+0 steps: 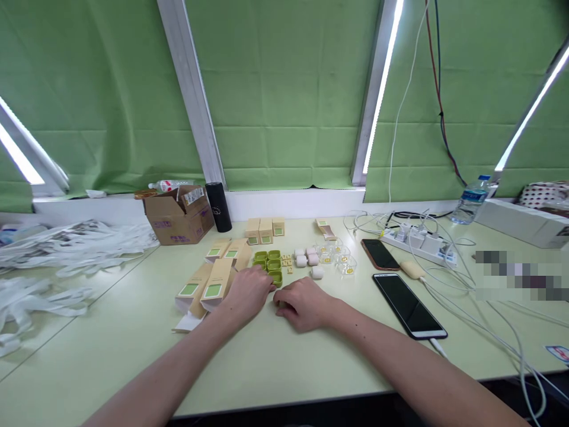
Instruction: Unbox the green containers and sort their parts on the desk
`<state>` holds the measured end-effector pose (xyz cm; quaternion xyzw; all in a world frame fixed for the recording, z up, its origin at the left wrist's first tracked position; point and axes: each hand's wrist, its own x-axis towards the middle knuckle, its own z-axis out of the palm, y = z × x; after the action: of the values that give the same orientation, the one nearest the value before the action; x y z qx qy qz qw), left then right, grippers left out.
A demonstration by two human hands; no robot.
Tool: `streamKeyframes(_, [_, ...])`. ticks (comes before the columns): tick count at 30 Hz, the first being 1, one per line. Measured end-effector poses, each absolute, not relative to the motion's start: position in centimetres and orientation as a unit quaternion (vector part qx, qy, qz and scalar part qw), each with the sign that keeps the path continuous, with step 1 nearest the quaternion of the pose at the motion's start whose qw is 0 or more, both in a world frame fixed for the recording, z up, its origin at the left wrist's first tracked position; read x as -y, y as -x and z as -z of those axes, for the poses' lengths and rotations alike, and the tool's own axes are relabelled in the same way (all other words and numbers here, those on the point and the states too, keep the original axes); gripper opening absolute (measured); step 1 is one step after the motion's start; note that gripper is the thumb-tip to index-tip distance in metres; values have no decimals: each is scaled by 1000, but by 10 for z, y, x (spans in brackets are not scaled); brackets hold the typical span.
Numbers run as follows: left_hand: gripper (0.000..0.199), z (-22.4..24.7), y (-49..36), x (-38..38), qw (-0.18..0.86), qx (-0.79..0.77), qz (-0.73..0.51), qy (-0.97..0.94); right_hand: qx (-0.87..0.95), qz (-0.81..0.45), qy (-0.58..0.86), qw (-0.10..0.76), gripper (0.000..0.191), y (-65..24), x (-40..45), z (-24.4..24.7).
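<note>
Several small green square trays point(274, 264) stand together at the middle of the table. My left hand point(252, 289) is curled against their near left side, its fingertips at the nearest trays. My right hand point(302, 301) rests just right of it with bent fingers near the front tray; what its fingertips hold, if anything, is hidden. Small yellowish pieces point(287, 261) lie right of the trays, then white and pinkish rolls point(301, 261) and clear plastic cups point(343, 259). Brown paper boxes with green labels point(219, 281) lie left of my left hand.
More small boxes point(265, 230) stand behind. At the left are white strips point(80, 246), a cardboard carton point(180, 218) and a black cylinder point(218, 207). Two phones point(409, 305), cables, a power strip point(420, 246) and a water bottle point(471, 201) lie or stand at the right.
</note>
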<state>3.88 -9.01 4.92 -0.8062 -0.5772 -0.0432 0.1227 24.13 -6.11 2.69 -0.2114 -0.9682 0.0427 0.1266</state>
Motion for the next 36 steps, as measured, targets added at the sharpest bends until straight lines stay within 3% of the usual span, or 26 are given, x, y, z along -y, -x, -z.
streamKeyframes(7, [29, -51, -42, 91, 118, 577, 61, 806, 962, -7, 254, 103, 21, -241, 60, -32])
streamKeyframes(11, [28, -47, -39, 89, 99, 576, 109, 804, 935, 33, 351, 43, 12, -239, 56, -37])
streamKeyframes(15, [29, -45, -38, 89, 109, 582, 100, 800, 911, 43, 411, 15, 17, -235, 54, -37])
streamKeyframes(28, [26, -45, -39, 91, 122, 588, 100, 794, 897, 26, 441, 17, 25, -229, 52, -35])
streamKeyframes(36, [27, -57, -34, 96, 176, 556, 185, 791, 902, 21, 431, 21, 19, -232, 53, -32])
